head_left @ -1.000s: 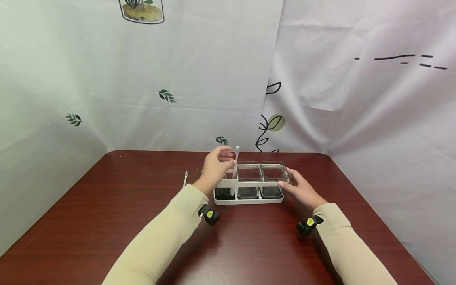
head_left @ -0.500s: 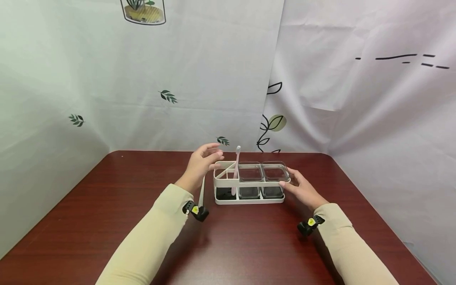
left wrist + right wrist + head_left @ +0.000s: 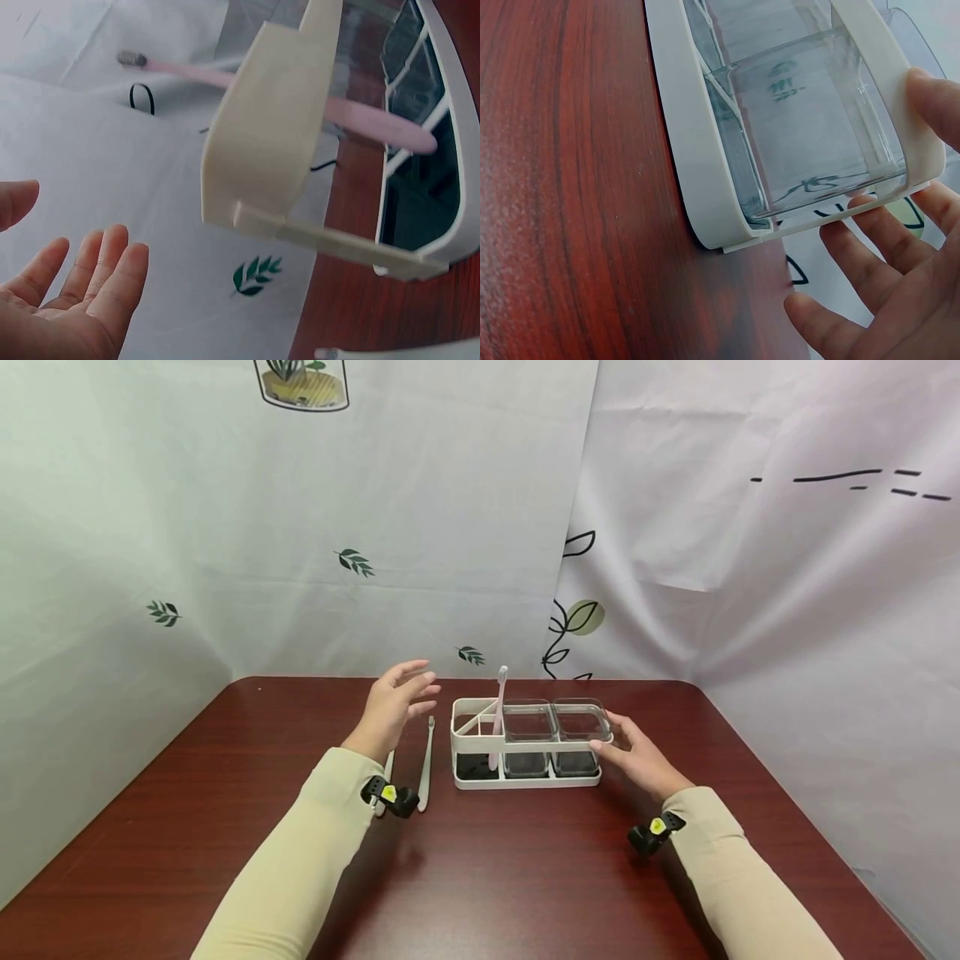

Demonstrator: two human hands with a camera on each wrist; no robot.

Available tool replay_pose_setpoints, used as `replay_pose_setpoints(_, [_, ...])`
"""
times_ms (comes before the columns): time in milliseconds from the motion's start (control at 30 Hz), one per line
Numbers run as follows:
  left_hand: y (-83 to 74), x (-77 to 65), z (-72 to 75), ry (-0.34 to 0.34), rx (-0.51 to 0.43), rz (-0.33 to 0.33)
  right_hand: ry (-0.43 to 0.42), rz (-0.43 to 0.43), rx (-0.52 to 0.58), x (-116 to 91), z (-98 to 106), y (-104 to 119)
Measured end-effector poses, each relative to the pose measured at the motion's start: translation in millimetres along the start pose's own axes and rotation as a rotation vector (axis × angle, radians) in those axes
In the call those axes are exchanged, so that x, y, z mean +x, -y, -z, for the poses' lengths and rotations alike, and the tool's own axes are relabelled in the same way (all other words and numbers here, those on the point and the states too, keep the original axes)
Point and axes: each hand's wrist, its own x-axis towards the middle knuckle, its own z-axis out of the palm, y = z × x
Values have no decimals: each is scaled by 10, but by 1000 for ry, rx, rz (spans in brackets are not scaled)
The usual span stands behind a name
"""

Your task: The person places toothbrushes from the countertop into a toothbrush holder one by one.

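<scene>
A white toothbrush holder [image 3: 480,745] with a dark base stands on the table. A pink toothbrush [image 3: 499,706] leans upright in one of its small left compartments, head up. Two clear cups [image 3: 528,725] fill the middle and right places. My right hand [image 3: 636,762] grips the holder's right end, thumb on the front of the upper rim and fingertips [image 3: 838,238] against the end. To the left of the holder, my left hand [image 3: 392,708] is raised in the air, fingers apart and holding nothing. The left wrist view also has this hand [image 3: 82,300] apart from the holder.
On the reddish-brown table [image 3: 525,877], a pale toothbrush [image 3: 427,770] lies between the left hand and the holder. Another pale toothbrush [image 3: 388,767] is partly hidden behind the left wrist. A printed white cloth [image 3: 420,527] hangs behind the table.
My left hand has let go of the pink toothbrush and moved left, away from the holder, uncovering the pale toothbrushes. My right hand stays on the holder's right end.
</scene>
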Motion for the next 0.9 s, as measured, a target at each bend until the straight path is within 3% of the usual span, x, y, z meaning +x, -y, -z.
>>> replay_pose_setpoints(233, [50,30,120,-51,14,58,0,16,15,-10,4,40])
replay_pose_setpoints(633, [173,93,310,-66,50,117,-1,20,21,-20,1,52])
replay_pose_setpoints(900, [257,137,396,-143,55,175,7,23,32,-17,-3,51])
